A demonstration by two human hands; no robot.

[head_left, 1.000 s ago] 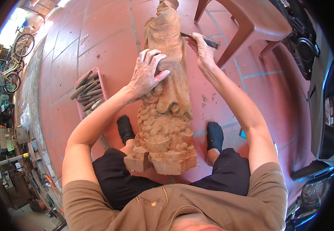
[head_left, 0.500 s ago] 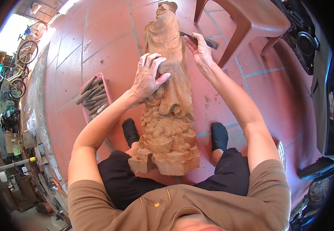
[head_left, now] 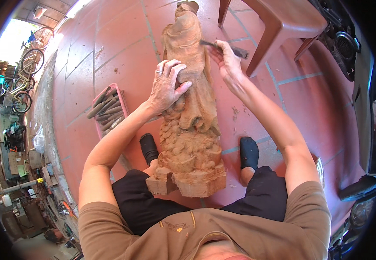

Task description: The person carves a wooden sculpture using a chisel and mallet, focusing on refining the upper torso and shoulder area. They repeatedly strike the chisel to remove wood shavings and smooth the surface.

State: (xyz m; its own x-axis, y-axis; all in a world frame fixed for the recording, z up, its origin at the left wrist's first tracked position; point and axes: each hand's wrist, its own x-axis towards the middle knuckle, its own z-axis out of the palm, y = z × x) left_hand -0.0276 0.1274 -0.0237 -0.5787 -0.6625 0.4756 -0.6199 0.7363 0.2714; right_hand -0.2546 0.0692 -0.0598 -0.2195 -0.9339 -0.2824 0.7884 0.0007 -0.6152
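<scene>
A brown carved wooden statue (head_left: 192, 117) lies lengthwise between my feet, its blocky base toward me and its narrow top away. My left hand (head_left: 167, 84) rests on its left side at mid-length, fingers curled over the wood and thumb apart. At the statue's upper right side, my right hand (head_left: 227, 60) holds a dark carving chisel (head_left: 240, 52) between thumb and fingers. The chisel's thin end meets the wood, and its thicker end points right. The lower fingers of my right hand are blurred.
Left of the statue is a pink plastic basket (head_left: 121, 98) of several wooden-handled tools (head_left: 106, 111). A brown plastic chair (head_left: 279, 26) stands at the far right. Wood shavings (head_left: 235, 113) lie on the red tiles. Bicycles (head_left: 32, 60) and clutter line the left edge.
The chisel's thin end has shifted slightly toward me and onto the statue's side. My right fingers have moved a little, while my left hand keeps its place on the wood.
</scene>
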